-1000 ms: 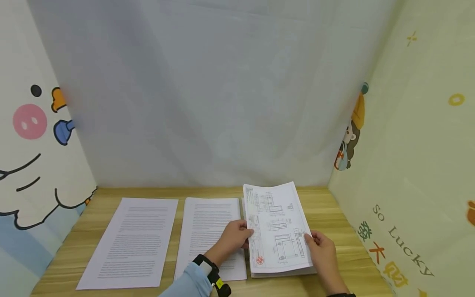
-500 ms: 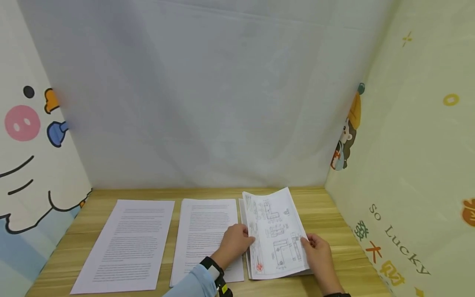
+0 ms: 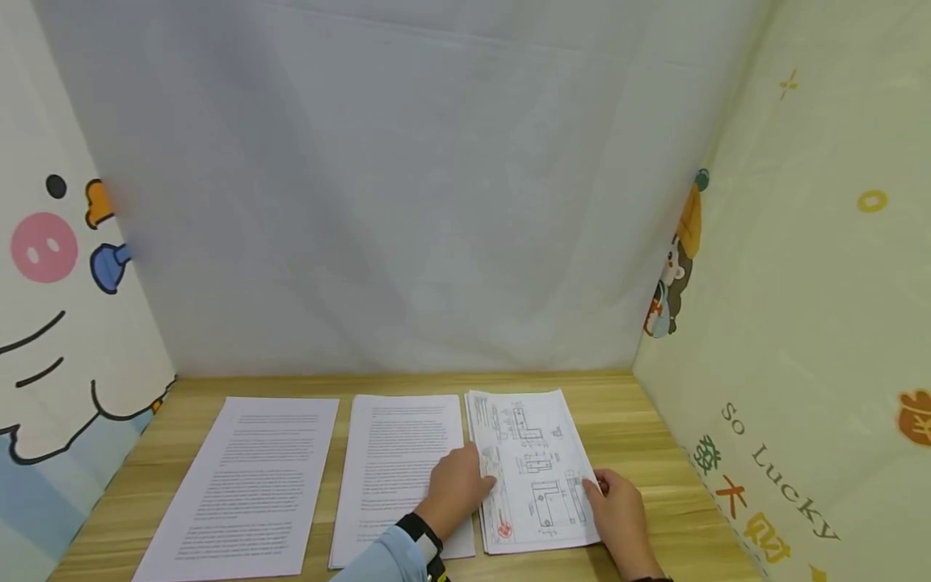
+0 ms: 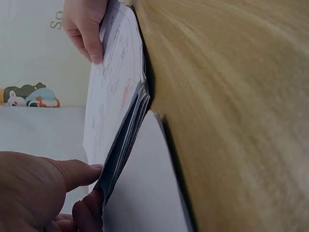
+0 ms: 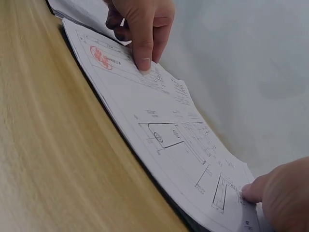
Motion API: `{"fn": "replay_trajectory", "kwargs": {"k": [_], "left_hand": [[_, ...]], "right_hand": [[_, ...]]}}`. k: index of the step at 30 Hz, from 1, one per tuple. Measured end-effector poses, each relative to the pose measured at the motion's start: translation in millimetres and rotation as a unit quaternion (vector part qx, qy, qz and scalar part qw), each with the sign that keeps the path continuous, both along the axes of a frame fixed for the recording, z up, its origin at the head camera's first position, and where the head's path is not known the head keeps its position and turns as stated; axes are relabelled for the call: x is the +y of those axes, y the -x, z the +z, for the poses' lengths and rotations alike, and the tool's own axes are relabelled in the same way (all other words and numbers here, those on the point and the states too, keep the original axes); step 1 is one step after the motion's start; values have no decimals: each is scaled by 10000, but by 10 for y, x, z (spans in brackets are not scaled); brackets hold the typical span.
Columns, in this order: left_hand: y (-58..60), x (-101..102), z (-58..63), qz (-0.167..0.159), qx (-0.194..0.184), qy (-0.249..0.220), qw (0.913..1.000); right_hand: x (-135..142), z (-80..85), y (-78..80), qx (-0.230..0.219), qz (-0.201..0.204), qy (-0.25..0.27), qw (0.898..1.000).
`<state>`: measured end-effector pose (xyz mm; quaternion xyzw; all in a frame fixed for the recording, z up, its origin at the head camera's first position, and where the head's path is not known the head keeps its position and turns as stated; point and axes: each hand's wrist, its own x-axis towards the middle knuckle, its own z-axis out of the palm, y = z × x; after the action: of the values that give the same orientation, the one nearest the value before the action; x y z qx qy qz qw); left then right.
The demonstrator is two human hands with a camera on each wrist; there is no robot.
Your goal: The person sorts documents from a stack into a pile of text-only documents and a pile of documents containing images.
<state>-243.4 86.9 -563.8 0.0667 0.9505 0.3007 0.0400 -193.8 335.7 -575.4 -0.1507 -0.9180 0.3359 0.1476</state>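
A stack of printed technical drawings (image 3: 527, 436) with a red stamp lies on the table at the right. My left hand (image 3: 452, 491) pinches its left edge, thumb on top and fingers beneath. In the left wrist view the layered sheet edges (image 4: 126, 137) spread slightly apart beside that hand's fingertips. The right hand (image 3: 620, 521) holds the opposite edge, its thumb on the top sheet; its other fingers are largely hidden in the right wrist view. Touching or just under my left wrist is a middle stack of text pages (image 3: 400, 453).
A further text sheet or stack (image 3: 240, 485) lies at the left of the wooden table (image 3: 655, 453). A grey-white cloth (image 3: 407, 202) hangs behind. Printed panels flank the table, a cartoon one (image 3: 58, 323) left and a yellow one (image 3: 793, 283) right.
Both hands have brought the lifted, bowed top sheets down towards me onto the pile, so they now lie flatter and more in line with it. The grip on both edges stays.
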Motion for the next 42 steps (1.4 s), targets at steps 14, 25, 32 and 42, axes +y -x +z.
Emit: {"fn": "replay_trajectory", "kwargs": {"k": [14, 25, 32, 42], "left_hand": [[8, -1, -13, -31, 169, 362, 9992], [-11, -67, -21, -41, 352, 106, 9993], [-42, -449, 103, 12, 513, -451, 9977], [-90, -1724, 373, 902, 758, -669, 9908]], "right_hand": [[-29, -20, 14, -486, -8, -882, 9949], [-82, 50, 12, -392, -81, -1027, 9939], [-270, 171, 13, 116, 115, -116, 9998], [-873, 473, -12, -906, 1350, 2225, 9613]]}}
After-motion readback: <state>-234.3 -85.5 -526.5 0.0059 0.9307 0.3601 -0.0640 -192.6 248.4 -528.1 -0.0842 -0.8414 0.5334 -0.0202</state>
